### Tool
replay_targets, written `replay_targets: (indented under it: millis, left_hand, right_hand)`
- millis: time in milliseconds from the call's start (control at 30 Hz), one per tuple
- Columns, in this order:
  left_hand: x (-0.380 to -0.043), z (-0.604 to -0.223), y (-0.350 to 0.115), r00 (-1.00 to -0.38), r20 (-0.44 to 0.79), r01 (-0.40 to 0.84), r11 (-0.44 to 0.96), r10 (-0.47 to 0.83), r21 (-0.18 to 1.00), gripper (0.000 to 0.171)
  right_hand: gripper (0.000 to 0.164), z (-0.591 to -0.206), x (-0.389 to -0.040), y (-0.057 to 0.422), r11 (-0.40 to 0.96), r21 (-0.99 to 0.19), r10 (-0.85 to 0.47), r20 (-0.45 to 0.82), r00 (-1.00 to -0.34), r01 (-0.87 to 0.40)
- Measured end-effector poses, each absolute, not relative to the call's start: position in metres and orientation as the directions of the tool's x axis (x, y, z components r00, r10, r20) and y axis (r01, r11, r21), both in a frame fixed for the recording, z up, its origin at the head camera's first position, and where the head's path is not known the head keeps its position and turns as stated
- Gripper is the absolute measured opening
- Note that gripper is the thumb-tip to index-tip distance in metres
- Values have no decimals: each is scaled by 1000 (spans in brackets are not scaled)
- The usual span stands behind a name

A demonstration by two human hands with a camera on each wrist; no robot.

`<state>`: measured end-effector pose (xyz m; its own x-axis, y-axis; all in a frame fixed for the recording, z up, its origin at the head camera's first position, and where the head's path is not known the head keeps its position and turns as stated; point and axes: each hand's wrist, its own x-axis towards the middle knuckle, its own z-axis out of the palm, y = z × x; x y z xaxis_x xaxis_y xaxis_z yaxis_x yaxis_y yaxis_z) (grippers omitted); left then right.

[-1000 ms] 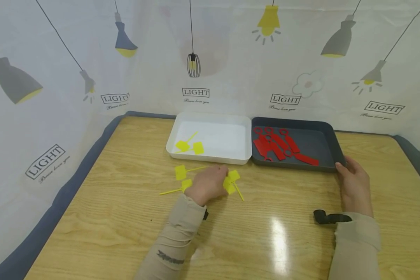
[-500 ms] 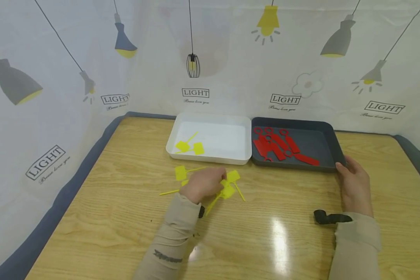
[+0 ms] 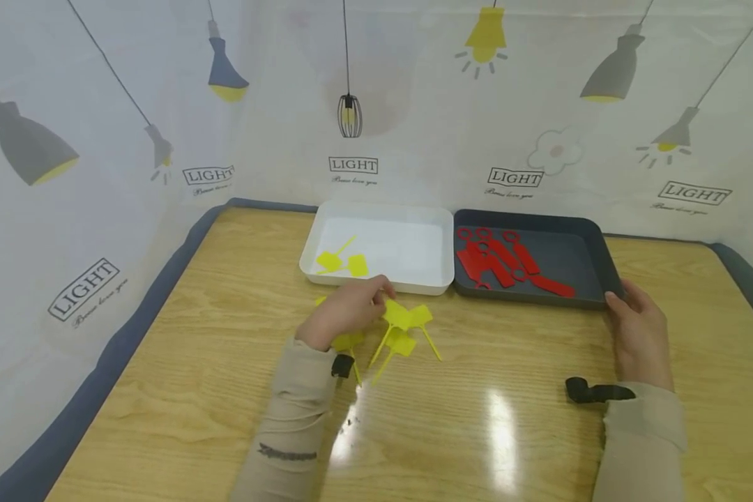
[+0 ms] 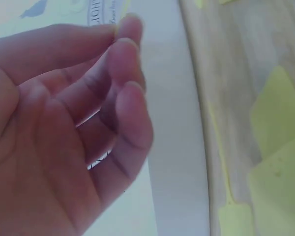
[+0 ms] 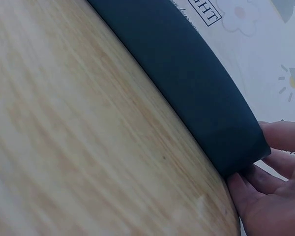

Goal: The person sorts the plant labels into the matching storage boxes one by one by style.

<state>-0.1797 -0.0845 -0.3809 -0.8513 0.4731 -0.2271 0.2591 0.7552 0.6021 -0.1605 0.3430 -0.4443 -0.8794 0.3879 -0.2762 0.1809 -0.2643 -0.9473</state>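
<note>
In the head view my left hand (image 3: pixel 344 312) is at the front edge of the white tray (image 3: pixel 447 254). In the left wrist view its thumb and index finger pinch a thin yellow cable tie tag (image 4: pixel 126 7), mostly hidden by the fingers. Several yellow cable tie tags (image 3: pixel 404 343) with flat square plates lie on the table beside and under this hand. Two more yellow tags (image 3: pixel 358 265) are inside the white tray. My right hand (image 3: pixel 643 341) grips the front right corner of the dark grey tray (image 3: pixel 592 258), thumb at its rim and fingers below.
Several red tags with ring ends (image 3: pixel 496 265) lie in the left part of the dark tray. Both trays stand side by side at the back of the wooden table (image 3: pixel 226 418). A white printed curtain (image 3: pixel 414 139) hangs right behind them.
My left hand has shifted slightly left and up toward the white tray. The yellow tags around it show in a different arrangement. My right hand has stayed at the dark tray's corner.
</note>
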Motion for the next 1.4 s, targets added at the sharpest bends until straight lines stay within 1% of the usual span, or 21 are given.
replay_targets:
  millis: [167, 300, 400, 500, 633, 767, 1000, 1267, 1400]
  left_hand:
    - [-184, -374, -85, -874, -173, 242, 716, 454, 655, 17]
    - [-190, -370, -85, -907, -82, 263, 709, 412, 655, 12]
    - [-194, -368, -84, -927, 5, 289, 704, 375, 649, 12]
    - [-197, -367, -83, -932, 81, 318, 688, 354, 653, 13]
    - [-200, -367, -80, -940, 145, 324, 674, 310, 664, 15]
    - [-204, -371, -80, -952, 158, 297, 659, 264, 691, 18]
    - [-210, -379, -78, -972, 164, 233, 610, 168, 757, 26]
    - [-213, -388, -70, -986, 127, 168, 597, 111, 784, 33]
    - [-215, -391, -68, -989, 111, 150, 618, 102, 772, 36]
  right_hand:
    - [70, -444, -159, 346, -253, -950, 396, -277, -876, 186]
    - [69, -443, -158, 346, -234, -954, 399, -270, -876, 188]
    - [69, -443, -159, 345, -251, -951, 401, -274, -874, 183]
    - [69, -443, -159, 345, -277, -944, 395, -283, -874, 181]
    - [69, -445, -159, 343, -272, -942, 396, -297, -869, 197]
    - [69, -448, -158, 341, -239, -944, 398, -308, -864, 226]
    - [68, -451, -157, 340, -222, -950, 397, -295, -869, 221]
    - [67, -445, -158, 343, -212, -954, 401, -285, -870, 214]
    - [67, -443, -159, 343, -221, -951, 398, -291, -870, 217]
